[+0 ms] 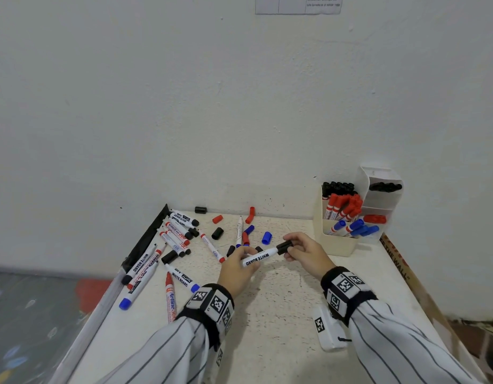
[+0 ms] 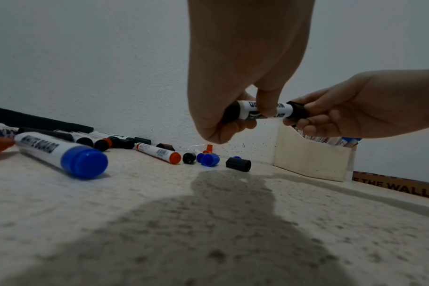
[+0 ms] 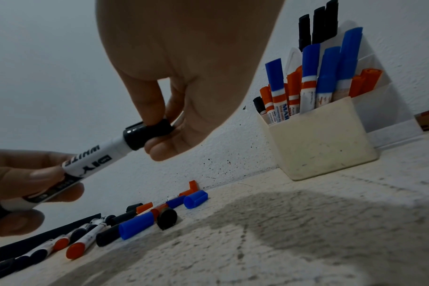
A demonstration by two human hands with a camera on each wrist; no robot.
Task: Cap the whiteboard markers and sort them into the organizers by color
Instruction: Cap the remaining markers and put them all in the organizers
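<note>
Capping was in hand: at mid-frame the left hand (image 1: 237, 268) pinched the black whiteboard marker (image 1: 260, 256) by its barrel while the right hand (image 1: 306, 252) pinched its black cap (image 1: 284, 247) on. Next, probably: press it home, then drop it among the black markers in the organizer (image 1: 339, 239) at right.

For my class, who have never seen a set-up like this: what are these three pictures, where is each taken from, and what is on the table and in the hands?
No machine here: a person works with bare hands, wearing three cameras. The head view looks down from the forehead; the other two look along each wrist toward the fingers. The left hand grips a black whiteboard marker by its barrel, while the right hand pinches the black cap on its end. On the table lie loose markers and caps in red, blue and black. At the back right stand the organizers, already holding markers grouped by colour.
</note>
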